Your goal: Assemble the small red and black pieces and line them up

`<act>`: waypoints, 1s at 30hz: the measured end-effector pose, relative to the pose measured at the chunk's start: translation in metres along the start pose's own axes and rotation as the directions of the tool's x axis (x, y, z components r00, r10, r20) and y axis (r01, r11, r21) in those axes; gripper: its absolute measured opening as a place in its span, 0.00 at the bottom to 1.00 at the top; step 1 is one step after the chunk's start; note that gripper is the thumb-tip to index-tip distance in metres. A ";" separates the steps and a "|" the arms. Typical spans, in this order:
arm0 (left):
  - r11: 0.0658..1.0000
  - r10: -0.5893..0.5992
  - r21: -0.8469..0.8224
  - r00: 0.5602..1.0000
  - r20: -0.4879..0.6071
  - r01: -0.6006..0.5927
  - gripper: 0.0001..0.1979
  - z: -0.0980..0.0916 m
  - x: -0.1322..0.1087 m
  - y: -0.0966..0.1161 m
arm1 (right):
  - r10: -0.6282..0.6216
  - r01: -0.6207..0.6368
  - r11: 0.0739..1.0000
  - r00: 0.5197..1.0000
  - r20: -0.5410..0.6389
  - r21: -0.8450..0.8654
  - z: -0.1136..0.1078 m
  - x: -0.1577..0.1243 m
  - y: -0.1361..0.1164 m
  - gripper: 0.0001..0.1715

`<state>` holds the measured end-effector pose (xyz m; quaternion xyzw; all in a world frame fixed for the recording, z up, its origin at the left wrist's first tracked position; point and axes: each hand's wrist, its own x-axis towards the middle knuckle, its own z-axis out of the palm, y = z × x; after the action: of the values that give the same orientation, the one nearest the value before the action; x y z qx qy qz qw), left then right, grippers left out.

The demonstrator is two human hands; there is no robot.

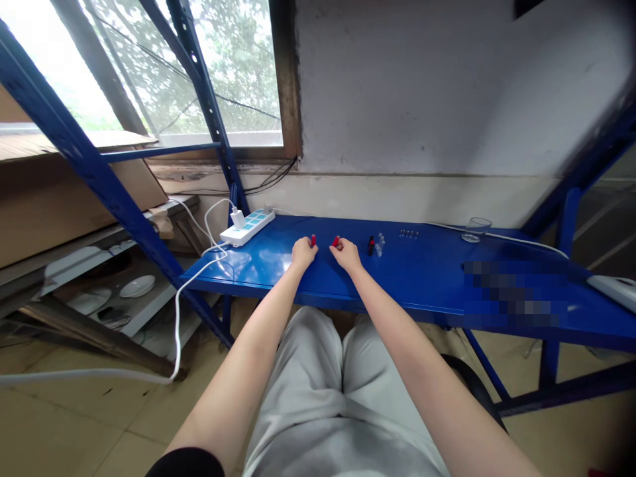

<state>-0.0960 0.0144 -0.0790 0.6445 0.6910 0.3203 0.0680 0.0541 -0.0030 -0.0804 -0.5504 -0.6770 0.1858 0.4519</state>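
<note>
My left hand [303, 253] is closed in a pinch on a small red cylinder-like piece [313, 240], held upright just above the blue tabletop [278, 271]. A short gap to the right, my right hand [348, 254] pinches another small red piece [336, 240], tilted. Both pieces are too small to name exactly, and fingers partly hide them. Right of that hand stand small black-and-red pieces [371, 246] beside several clear little pieces [380, 245]. Farther right, several tiny metal-looking parts [409, 234] lie in rows.
A white power strip [248, 227] with a plugged-in charger and cable sits at the table's left back. A clear glass [476, 230] stands at the right back near a white cable. A pixelated dark object [511, 291] lies at right. Blue frame posts [209, 99] flank the table.
</note>
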 end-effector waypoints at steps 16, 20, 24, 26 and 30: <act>0.999 -0.047 0.025 0.999 0.013 0.047 0.07 0.000 0.001 -0.001 | -0.023 0.024 0.999 1.000 0.003 -0.028 0.002 0.001 0.003 0.06; 0.996 -0.075 0.051 0.997 0.006 0.075 0.07 0.000 0.001 -0.001 | -0.017 0.018 0.999 1.000 0.008 -0.043 0.002 0.001 0.002 0.06; 0.994 -0.082 0.072 0.997 0.002 0.082 0.07 -0.001 0.001 0.001 | -0.026 0.026 0.999 1.000 0.005 -0.048 0.003 0.002 0.004 0.06; 0.993 -0.087 0.075 0.996 0.003 0.087 0.07 -0.001 0.001 0.002 | -0.028 0.028 0.999 1.000 0.003 -0.047 0.004 0.003 0.005 0.06; 0.992 -0.097 0.082 0.995 0.011 0.096 0.08 -0.002 0.001 0.004 | -0.021 0.022 0.999 1.000 0.004 -0.048 0.004 0.003 0.005 0.06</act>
<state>-0.0937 0.0145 -0.0745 0.6150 0.7333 0.2832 0.0623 0.0536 0.0021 -0.0853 -0.5534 -0.6880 0.1657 0.4392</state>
